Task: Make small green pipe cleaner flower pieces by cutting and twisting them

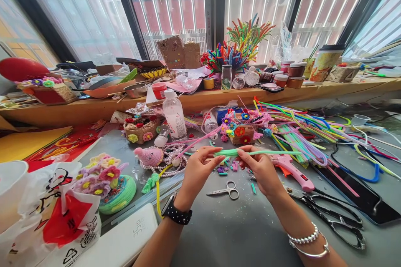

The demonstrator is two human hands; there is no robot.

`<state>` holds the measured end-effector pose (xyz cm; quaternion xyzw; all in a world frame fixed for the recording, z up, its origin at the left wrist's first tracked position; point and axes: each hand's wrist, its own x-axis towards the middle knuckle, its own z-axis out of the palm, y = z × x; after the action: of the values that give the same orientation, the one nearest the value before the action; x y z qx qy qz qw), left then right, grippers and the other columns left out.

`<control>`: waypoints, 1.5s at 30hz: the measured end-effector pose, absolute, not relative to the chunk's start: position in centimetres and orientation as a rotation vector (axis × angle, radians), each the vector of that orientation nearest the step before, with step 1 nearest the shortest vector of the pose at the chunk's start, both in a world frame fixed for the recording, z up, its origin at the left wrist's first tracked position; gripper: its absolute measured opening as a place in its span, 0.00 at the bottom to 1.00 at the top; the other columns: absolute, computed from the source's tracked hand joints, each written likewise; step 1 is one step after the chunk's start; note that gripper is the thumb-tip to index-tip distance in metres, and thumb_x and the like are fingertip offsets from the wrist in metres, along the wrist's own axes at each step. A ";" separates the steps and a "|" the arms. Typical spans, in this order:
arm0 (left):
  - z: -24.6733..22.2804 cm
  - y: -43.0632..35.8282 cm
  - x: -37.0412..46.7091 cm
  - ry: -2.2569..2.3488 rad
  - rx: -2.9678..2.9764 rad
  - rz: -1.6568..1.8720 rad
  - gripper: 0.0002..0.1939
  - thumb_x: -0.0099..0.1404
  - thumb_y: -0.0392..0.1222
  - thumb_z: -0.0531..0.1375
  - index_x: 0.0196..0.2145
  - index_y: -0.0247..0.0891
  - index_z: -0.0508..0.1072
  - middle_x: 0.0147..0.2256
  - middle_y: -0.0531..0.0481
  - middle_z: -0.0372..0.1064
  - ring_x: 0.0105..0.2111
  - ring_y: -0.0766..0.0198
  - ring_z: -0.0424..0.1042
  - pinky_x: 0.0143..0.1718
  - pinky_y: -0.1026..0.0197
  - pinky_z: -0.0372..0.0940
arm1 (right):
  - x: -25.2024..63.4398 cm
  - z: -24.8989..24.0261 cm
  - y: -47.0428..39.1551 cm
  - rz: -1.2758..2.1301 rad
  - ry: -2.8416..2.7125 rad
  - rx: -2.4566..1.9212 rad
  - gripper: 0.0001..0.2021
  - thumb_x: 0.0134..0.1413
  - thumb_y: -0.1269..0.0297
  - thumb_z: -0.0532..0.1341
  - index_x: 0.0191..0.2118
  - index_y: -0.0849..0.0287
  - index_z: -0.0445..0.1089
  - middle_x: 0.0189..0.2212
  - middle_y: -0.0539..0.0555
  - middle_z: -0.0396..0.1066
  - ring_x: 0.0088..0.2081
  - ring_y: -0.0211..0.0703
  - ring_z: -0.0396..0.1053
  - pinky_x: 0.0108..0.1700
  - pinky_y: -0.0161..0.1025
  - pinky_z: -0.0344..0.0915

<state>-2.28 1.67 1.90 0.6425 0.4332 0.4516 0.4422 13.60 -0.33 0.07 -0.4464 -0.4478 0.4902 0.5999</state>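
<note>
Both hands hold green pipe cleaners (pixel 230 152) level above the grey table. My left hand (pixel 200 166) pinches their left end between thumb and fingers. My right hand (pixel 255 166) is closed on them a little farther right, and a long green length sticks out past it. Below the hands lie small silver scissors (pixel 226 191) and several short coloured snippets (pixel 233 167). A pink glue gun (pixel 293 171) rests just beyond my right wrist. Left of my left hand are a pink crocheted figure (pixel 151 155) and strings of white beads (pixel 178 154).
Large black-handled scissors (pixel 333 217) and a dark phone (pixel 360 194) lie at right, under loose pipe cleaners (pixel 313 133). A bottle (pixel 174 114) stands behind the beads. At left are a green flower pot (pixel 120 194), a plastic bag (pixel 67 217) and a white case (pixel 125 233).
</note>
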 end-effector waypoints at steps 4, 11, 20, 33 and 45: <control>1.8 1.6 -2.2 1.048 1.559 1.167 0.13 0.52 0.44 0.58 0.34 0.35 0.73 0.37 0.46 0.68 0.33 0.64 0.70 0.37 0.61 0.66 | 13.6 0.1 -0.3 1.142 -1.031 -1.037 0.08 0.43 0.61 0.60 0.28 0.60 0.66 0.19 0.47 0.65 0.20 0.32 0.61 0.24 0.31 0.59; 2.2 1.2 -2.1 1.079 1.378 1.195 0.10 0.49 0.42 0.61 0.30 0.34 0.74 0.30 0.48 0.73 0.30 0.62 0.72 0.35 0.61 0.67 | 13.6 0.1 -0.3 1.158 -1.024 -1.001 0.08 0.43 0.62 0.61 0.28 0.61 0.66 0.19 0.46 0.64 0.20 0.30 0.60 0.23 0.29 0.58; 2.6 1.4 -2.3 1.105 1.275 1.185 0.07 0.44 0.40 0.64 0.24 0.35 0.75 0.23 0.52 0.72 0.25 0.65 0.71 0.31 0.65 0.67 | 13.6 0.2 -0.4 1.226 -0.984 -0.965 0.08 0.41 0.61 0.62 0.28 0.61 0.68 0.19 0.47 0.65 0.20 0.30 0.59 0.22 0.28 0.57; 2.6 1.6 -2.7 1.100 1.226 1.091 0.10 0.42 0.41 0.65 0.25 0.34 0.75 0.24 0.49 0.73 0.27 0.63 0.71 0.33 0.64 0.65 | 13.8 0.1 -0.1 1.233 -0.899 -0.953 0.09 0.36 0.61 0.65 0.25 0.62 0.70 0.17 0.48 0.68 0.19 0.30 0.62 0.22 0.28 0.61; 3.3 1.9 -3.8 1.115 1.222 1.106 0.11 0.42 0.40 0.65 0.26 0.34 0.75 0.24 0.49 0.74 0.27 0.63 0.72 0.33 0.63 0.66 | 15.1 0.1 0.4 1.175 -0.727 -0.925 0.11 0.32 0.61 0.67 0.24 0.61 0.71 0.18 0.47 0.69 0.19 0.30 0.63 0.22 0.28 0.60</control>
<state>-3.78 1.92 3.26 0.5150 0.4700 0.4663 0.5445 15.08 0.45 0.06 -0.4110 -0.3232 0.5219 0.6739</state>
